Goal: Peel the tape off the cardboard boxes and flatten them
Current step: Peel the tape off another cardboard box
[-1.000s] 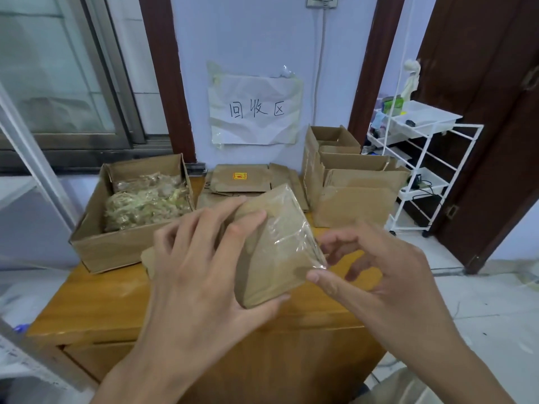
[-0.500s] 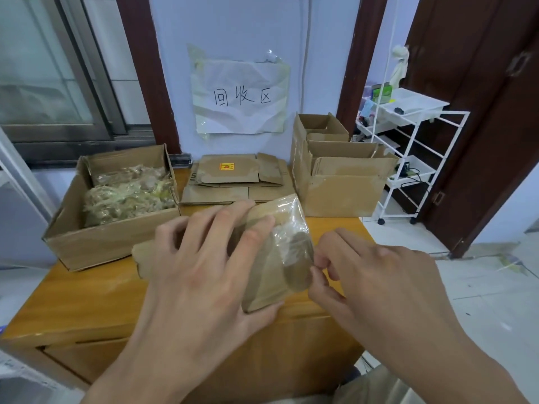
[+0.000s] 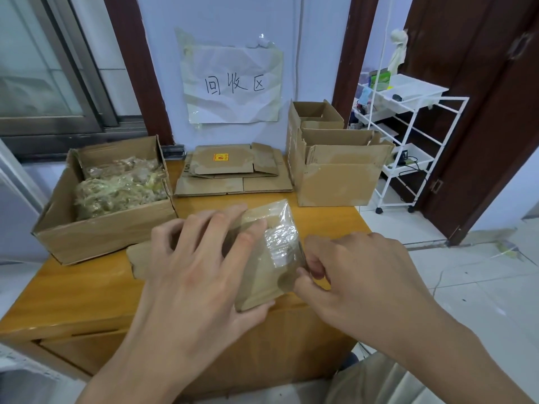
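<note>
The left hand (image 3: 192, 275) grips a small cardboard box (image 3: 262, 284) above the desk (image 3: 87, 293), fingers spread over its top, thumb under. The right hand (image 3: 350, 275) pinches clear tape (image 3: 281, 243) at the box's right edge, its fingertips partly hidden. Behind lie flattened cardboard (image 3: 233, 173), a scrap-filled box (image 3: 108, 199) and open boxes (image 3: 335, 167).

paper sign (image 3: 233, 84) on wall reads 回收区 (handwritten), box sticker (image 3: 221, 157) unreadable
</note>
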`<action>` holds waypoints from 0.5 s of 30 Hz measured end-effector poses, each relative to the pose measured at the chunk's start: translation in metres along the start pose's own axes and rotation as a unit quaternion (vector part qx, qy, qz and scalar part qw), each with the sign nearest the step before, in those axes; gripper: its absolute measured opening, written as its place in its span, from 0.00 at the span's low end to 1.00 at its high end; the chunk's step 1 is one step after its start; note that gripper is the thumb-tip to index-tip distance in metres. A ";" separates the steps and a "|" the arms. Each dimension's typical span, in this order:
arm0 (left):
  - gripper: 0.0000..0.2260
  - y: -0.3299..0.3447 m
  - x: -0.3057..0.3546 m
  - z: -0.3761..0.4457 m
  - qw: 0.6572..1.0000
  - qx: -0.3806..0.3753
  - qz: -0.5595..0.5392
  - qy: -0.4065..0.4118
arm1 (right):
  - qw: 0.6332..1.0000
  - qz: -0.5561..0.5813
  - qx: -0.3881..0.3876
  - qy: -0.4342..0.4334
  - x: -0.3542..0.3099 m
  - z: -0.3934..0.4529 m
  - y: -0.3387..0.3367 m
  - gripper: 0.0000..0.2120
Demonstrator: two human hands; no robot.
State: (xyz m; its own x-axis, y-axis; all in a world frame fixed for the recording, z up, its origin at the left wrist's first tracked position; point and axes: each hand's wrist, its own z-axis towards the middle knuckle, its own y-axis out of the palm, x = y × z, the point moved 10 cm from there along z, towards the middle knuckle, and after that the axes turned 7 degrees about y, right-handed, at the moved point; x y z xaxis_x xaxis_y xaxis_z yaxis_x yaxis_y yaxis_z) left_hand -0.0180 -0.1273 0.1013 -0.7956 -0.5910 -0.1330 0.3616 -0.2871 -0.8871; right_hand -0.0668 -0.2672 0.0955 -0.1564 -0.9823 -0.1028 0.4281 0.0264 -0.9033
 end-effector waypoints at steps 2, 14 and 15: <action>0.41 0.002 0.003 -0.001 1.000 0.001 -0.003 0.005 | 1.000 0.005 0.002 -0.007 -0.004 -0.002 0.003 0.14; 0.39 -0.001 -0.005 -0.007 0.998 0.034 -0.059 -0.017 | 0.791 0.586 -0.151 0.085 0.019 -0.007 0.041 0.18; 0.39 0.000 -0.004 -0.007 0.998 0.031 -0.056 -0.016 | 0.801 0.577 -0.140 0.081 0.020 -0.008 0.043 0.18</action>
State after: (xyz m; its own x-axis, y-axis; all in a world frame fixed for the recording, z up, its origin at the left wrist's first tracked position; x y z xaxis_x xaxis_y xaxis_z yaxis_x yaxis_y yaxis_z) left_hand -0.0178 -0.1198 0.0990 -0.8165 -0.5770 -0.0197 0.3019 -0.3976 -0.8665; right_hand -0.0583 -0.2839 0.0517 0.0753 -0.2379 -0.9684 0.1580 0.9617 -0.2240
